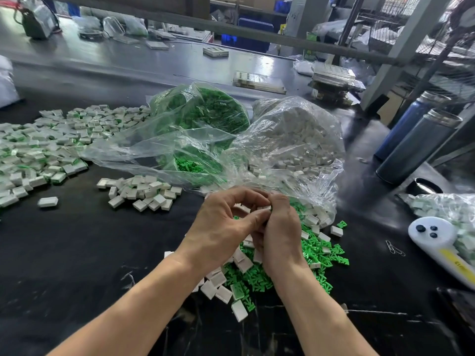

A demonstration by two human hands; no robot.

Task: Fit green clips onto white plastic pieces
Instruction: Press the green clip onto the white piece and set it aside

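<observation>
Both hands, left hand point(221, 227) and right hand point(279, 235), pinching one white piece point(264, 208) between fingertips. Clip hidden, can't tell orientation.

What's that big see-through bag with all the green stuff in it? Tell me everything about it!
The green bag is thin, clear, crinkly plastic, stuffed with small bright green clips. It lies slumped on the dark table, behind the hands, its open mouth facing forward with loose plastic spread out flat. On its right it presses against another clear bag full of white pieces. Nobody's hand is touching it.
</observation>
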